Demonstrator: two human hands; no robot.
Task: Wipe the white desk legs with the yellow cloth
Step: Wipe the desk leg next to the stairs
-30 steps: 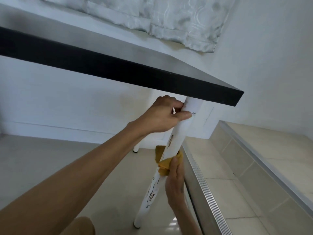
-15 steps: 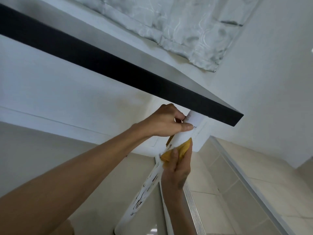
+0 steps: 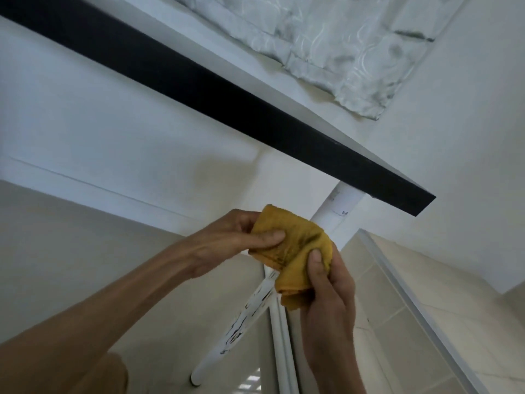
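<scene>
The white desk leg (image 3: 339, 207) slants from under the black desk edge (image 3: 255, 115) down to its foot near the floor at the bottom centre; black marks cover its lower part. The yellow cloth (image 3: 295, 248), dirty with dark smudges, is held in front of the leg's middle, off the leg. My left hand (image 3: 241, 240) pinches the cloth's upper left side between thumb and fingers. My right hand (image 3: 326, 302) grips the cloth's lower right part, thumb on top. The cloth and hands hide the middle of the leg.
A white wall and baseboard (image 3: 85, 183) run behind the desk. A metal sliding-door track (image 3: 412, 302) crosses the tiled floor at the right. A pale curtain (image 3: 341, 46) hangs over the desk top. White rails (image 3: 281, 351) stand just behind the leg.
My left hand let go of the leg's top and took hold of the cloth. The cloth came off the leg and is now held by both hands. The camera tilted further.
</scene>
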